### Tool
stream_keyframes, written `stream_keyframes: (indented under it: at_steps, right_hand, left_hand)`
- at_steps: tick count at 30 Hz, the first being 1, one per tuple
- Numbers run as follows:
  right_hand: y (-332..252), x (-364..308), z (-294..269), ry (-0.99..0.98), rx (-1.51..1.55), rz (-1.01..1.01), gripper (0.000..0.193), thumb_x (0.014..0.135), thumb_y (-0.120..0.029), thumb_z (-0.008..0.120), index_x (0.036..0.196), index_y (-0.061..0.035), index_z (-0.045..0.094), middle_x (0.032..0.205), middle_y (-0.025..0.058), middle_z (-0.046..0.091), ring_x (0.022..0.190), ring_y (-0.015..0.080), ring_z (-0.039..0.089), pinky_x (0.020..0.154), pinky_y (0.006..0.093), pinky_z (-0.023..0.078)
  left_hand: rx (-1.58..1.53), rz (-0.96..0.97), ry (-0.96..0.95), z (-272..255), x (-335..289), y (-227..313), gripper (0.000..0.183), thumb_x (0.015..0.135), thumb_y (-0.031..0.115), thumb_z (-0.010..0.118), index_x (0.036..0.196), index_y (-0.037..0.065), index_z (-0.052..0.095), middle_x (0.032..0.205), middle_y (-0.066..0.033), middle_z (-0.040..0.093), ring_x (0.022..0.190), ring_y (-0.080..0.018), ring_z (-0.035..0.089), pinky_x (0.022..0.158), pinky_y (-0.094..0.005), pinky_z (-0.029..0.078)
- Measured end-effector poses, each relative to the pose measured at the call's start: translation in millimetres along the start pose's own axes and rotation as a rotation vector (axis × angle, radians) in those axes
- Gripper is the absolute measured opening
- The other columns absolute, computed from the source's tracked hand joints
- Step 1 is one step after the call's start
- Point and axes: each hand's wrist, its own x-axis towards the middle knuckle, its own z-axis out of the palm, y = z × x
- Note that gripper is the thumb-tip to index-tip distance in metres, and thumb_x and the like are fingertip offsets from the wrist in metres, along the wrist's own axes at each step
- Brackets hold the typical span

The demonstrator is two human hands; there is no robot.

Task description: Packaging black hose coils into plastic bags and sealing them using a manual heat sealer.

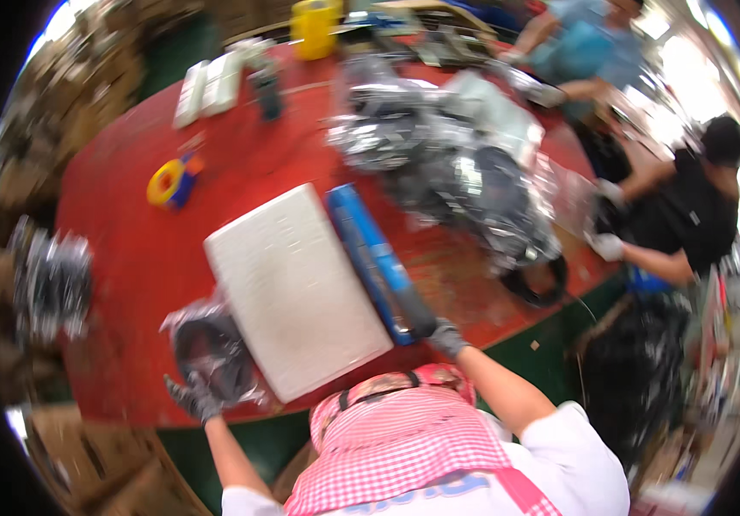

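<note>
A long blue bag sealer (370, 249) with a dark handle lies slantwise on the red table. My right hand (449, 338), in a grey glove, closes on the near end of its handle. Along the sealer's left side is a white foam slab (297, 288). Left of the slab, a clear plastic bag holds a dark, rounded item (208, 342) whose kind I cannot make out. My left hand (193, 397), also gloved, is at the bag's near edge with its fingers apart.
A blue and yellow tape roll (170, 182) lies at the left of the red table (120, 258). Bagged dark items (464, 172) pile up at the right. A yellow container (315, 30) stands at the back. Two people (688, 198) work along the right side.
</note>
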Motion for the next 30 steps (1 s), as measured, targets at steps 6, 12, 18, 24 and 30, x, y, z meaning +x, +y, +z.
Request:
stream_keyframes:
  at_steps: [6,12,18,24,30]
  right_hand:
    - [14,16,-41,-0.264,0.276,-0.018,0.033,0.079,-0.032,0.055,0.096,-0.004,0.059,0.082,0.0101,0.061,0.074,0.0225,0.057,0.073,0.0347,0.046]
    - [50,51,-247,0.499,1.416,-0.292,0.028,0.085,-0.031,0.05,0.073,-0.0067,0.056,0.065,0.0048,0.058,0.057,0.0133,0.055,0.053,0.0254,0.047]
    - [134,160,-348,0.618,1.461,0.148,0.028,0.08,-0.036,0.06,0.08,-0.009,0.053,0.067,0.0062,0.055,0.055,0.019,0.054,0.048,0.0324,0.048]
    - [124,238,-343,0.834,0.827,0.397,0.026,0.083,-0.027,0.051,0.096,-0.005,0.056,0.091,0.0166,0.058,0.083,0.0257,0.057,0.071,0.0352,0.047]
    - [6,186,-308,0.848,-0.017,-0.252,0.032,0.083,-0.021,0.043,0.106,-0.0017,0.052,0.101,0.0175,0.055,0.088,0.0261,0.054,0.078,0.0337,0.044]
  left_hand:
    - [-0.25,1.06,-0.822,26,-77,151,0.055,0.073,0.026,0.059,0.121,0.003,0.043,0.122,-0.0169,0.044,0.112,-0.0333,0.042,0.099,-0.0418,0.028]
    - [0.066,1.045,-0.958,2,-159,199,0.061,0.064,0.029,0.067,0.116,0.006,0.047,0.125,-0.0199,0.039,0.115,-0.0354,0.038,0.097,-0.0442,0.031]
    - [-0.054,0.769,-1.146,-4,-137,211,0.05,0.069,0.028,0.067,0.111,0.005,0.051,0.115,-0.018,0.049,0.107,-0.0315,0.047,0.09,-0.0412,0.039]
    - [-0.366,0.476,-1.158,-15,-138,174,0.038,0.075,0.014,0.064,0.109,0.002,0.052,0.103,-0.0141,0.058,0.096,-0.0239,0.057,0.084,-0.0338,0.045]
    - [-0.785,-0.076,-1.229,-37,-128,182,0.025,0.08,0.001,0.057,0.105,0.002,0.054,0.097,-0.0071,0.06,0.088,-0.0134,0.057,0.079,-0.0244,0.046]
